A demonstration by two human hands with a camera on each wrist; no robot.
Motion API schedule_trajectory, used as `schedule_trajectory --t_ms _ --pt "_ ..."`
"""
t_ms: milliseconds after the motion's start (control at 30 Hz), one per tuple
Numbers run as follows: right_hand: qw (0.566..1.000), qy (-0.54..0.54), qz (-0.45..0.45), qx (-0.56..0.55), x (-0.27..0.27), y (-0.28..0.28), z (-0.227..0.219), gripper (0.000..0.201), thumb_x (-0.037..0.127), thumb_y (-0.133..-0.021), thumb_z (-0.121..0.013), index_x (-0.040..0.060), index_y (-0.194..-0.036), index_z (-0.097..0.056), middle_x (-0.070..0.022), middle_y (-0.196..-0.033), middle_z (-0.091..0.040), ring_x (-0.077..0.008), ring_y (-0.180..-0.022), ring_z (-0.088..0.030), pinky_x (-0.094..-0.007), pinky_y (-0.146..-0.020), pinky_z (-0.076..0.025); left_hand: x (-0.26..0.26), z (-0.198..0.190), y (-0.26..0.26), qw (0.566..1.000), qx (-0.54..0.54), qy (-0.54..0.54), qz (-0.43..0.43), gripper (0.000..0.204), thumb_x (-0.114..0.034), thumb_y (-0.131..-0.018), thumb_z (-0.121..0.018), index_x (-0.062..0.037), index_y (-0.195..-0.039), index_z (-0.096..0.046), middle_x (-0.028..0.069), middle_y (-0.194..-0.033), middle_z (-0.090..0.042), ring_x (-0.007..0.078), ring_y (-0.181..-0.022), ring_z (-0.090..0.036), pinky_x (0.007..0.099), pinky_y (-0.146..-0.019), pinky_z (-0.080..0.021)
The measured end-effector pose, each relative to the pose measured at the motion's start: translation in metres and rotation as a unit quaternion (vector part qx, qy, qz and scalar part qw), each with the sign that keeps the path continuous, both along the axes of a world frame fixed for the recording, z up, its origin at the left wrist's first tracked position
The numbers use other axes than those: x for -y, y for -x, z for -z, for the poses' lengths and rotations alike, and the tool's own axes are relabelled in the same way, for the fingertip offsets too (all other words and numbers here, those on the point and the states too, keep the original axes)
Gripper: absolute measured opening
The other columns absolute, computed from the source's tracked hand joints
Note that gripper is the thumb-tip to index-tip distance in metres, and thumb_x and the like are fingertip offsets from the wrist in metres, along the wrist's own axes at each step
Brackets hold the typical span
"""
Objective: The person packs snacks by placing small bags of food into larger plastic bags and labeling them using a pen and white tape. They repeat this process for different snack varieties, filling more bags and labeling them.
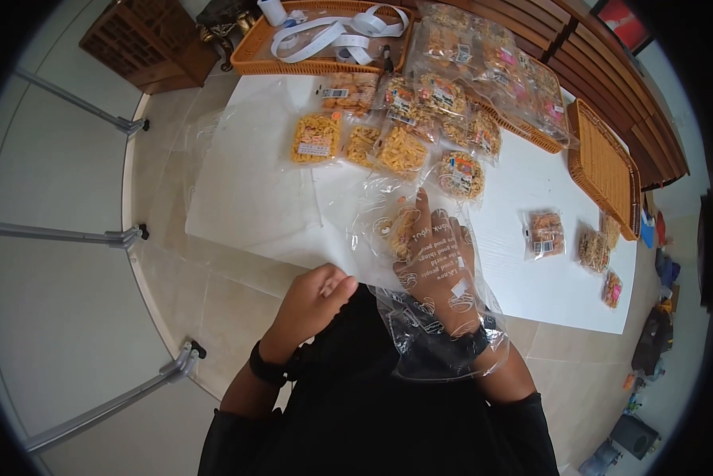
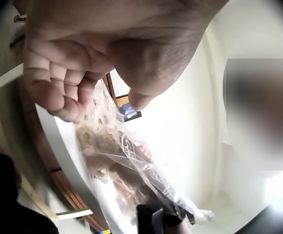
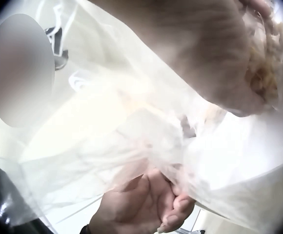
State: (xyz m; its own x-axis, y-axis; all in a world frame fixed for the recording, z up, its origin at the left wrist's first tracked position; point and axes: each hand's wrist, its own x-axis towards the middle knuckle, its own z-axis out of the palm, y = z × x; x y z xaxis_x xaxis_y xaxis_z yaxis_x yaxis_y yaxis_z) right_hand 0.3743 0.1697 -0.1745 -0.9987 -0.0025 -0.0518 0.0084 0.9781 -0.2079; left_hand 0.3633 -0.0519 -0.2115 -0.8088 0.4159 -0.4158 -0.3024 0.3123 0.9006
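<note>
Snack packet [image 1: 401, 230] sits inside a printed clear plastic bag [image 1: 416, 333] over the white table [image 1: 253, 174], held in the right hand [image 1: 443, 270] between thumb and fingers, probably to steady it within loose film. Left hand [image 1: 313, 295] is apart, empty, loosely curled, likely spare for the bag's mouth.

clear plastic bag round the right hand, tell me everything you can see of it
The bag looks like thin, see-through plastic, crinkled and shiny, printed with white line drawings and lettering that includes "Thank you". It surrounds the right hand and covers its wrist, with a snack packet visible inside by the thumb. It lies at the white table's near edge, its loose end reaching past that edge towards the person.
</note>
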Motion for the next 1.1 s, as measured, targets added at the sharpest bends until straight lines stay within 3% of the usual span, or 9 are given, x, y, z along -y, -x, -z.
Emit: schedule_trajectory --t_ms 100,233,433,567,633,733,833,933,1100 --pt "0.999 -0.034 -0.007 -0.016 -0.002 -0.001 0.008 0.101 0.030 -0.078 -0.076 -0.0046 -0.154 -0.020 -0.0267 -0.127 -0.058 -0.0394 -0.116 -0.056 -0.0473 -0.103 -0.042 -0.018 -0.005 0.009 0.993 0.081 -0.001 0.085 0.039 -0.036 -0.101 -0.059 -0.0006 -0.087 -0.064 0.0061 -0.077 -0.067 0.0096 -0.064 -0.062 0.0249 -0.058 -0.050" --pt "0.999 0.021 0.033 0.024 -0.006 0.004 0.008 0.103 0.032 -0.076 -0.077 -0.0038 -0.154 -0.021 -0.0211 -0.131 -0.057 -0.0357 -0.117 -0.057 -0.0463 -0.102 -0.043 -0.033 0.010 0.019 0.975 0.107 -0.102 0.166 0.032 -0.026 -0.104 -0.053 -0.0002 -0.090 -0.066 0.0042 -0.072 -0.065 0.0090 -0.062 -0.061 0.0223 -0.058 -0.048" --pt "0.988 -0.127 -0.009 -0.090 -0.036 0.008 0.013 0.070 0.025 -0.085 -0.068 -0.0055 -0.143 -0.043 -0.0214 -0.143 -0.050 -0.0356 -0.120 -0.055 -0.0443 -0.102 -0.046 -0.040 -0.005 0.022 0.955 0.110 -0.105 0.256 0.033 -0.025 -0.104 -0.055 0.0007 -0.086 -0.066 0.0029 -0.068 -0.063 0.0077 -0.060 -0.058 0.0221 -0.057 -0.047" --pt "0.983 -0.122 0.010 -0.139 -0.054 0.008 0.021 0.042 0.012 -0.091 -0.057 -0.0068 -0.128 -0.054 -0.0223 -0.145 -0.048 -0.0372 -0.121 -0.054 -0.0438 -0.098 -0.050 -0.060 -0.017 0.018 0.940 0.129 -0.111 0.294 0.034 -0.026 -0.103 -0.056 0.0010 -0.086 -0.066 0.0022 -0.067 -0.063 0.0068 -0.059 -0.057 0.0222 -0.056 -0.046" --pt "0.982 -0.115 0.027 -0.147 -0.059 0.002 0.025 0.051 0.014 -0.088 -0.058 -0.0124 -0.132 -0.050 -0.0271 -0.139 -0.051 -0.0389 -0.121 -0.054 -0.0442 -0.098 -0.049 -0.066 -0.016 0.019 0.935 0.137 -0.093 0.315 0.034 -0.028 -0.103 -0.057 0.0004 -0.086 -0.065 0.0030 -0.069 -0.063 0.0071 -0.059 -0.057 0.0223 -0.055 -0.046" --pt "0.984 -0.114 0.033 -0.136 -0.070 -0.012 0.031 0.063 0.018 -0.088 -0.061 -0.0134 -0.139 -0.041 -0.0295 -0.142 -0.046 -0.0417 -0.126 -0.050 -0.0467 -0.102 -0.046 -0.068 -0.006 0.020 0.934 0.115 -0.099 0.323 0.031 -0.030 -0.102 -0.058 -0.0008 -0.093 -0.063 0.0062 -0.075 -0.065 0.0098 -0.058 -0.060 0.0230 -0.055 -0.048" --pt "0.986 -0.049 0.032 -0.159 -0.072 -0.023 0.029 0.075 0.021 -0.089 -0.064 -0.0078 -0.149 -0.029 -0.0289 -0.141 -0.047 -0.0438 -0.125 -0.050 -0.0482 -0.104 -0.045 -0.068 -0.006 0.036 0.961 0.212 -0.116 0.138 0.029 -0.031 -0.101 -0.058 -0.0020 -0.099 -0.061 0.0090 -0.079 -0.066 0.0134 -0.059 -0.063 0.0246 -0.055 -0.051" --pt "0.981 0.026 0.012 -0.193 -0.067 -0.034 0.030 0.087 0.025 -0.087 -0.068 -0.0058 -0.153 -0.021 -0.0285 -0.139 -0.047 -0.0434 -0.125 -0.050 -0.0483 -0.106 -0.044 -0.072 -0.005 0.048 0.965 0.200 -0.153 0.069 0.026 -0.027 -0.101 -0.057 -0.0021 -0.094 -0.059 0.0088 -0.078 -0.065 0.0150 -0.062 -0.065 0.0258 -0.056 -0.053" --pt "0.973 0.128 0.066 -0.179 -0.075 -0.049 0.061 0.084 0.024 -0.088 -0.071 -0.0033 -0.152 -0.024 -0.0241 -0.145 -0.042 -0.0381 -0.130 -0.048 -0.0451 -0.109 -0.042 -0.070 -0.012 0.032 0.989 0.079 -0.079 0.101 0.027 -0.023 -0.101 -0.058 -0.0011 -0.087 -0.060 0.0064 -0.074 -0.064 0.0114 -0.061 -0.063 0.0245 -0.057 -0.051"
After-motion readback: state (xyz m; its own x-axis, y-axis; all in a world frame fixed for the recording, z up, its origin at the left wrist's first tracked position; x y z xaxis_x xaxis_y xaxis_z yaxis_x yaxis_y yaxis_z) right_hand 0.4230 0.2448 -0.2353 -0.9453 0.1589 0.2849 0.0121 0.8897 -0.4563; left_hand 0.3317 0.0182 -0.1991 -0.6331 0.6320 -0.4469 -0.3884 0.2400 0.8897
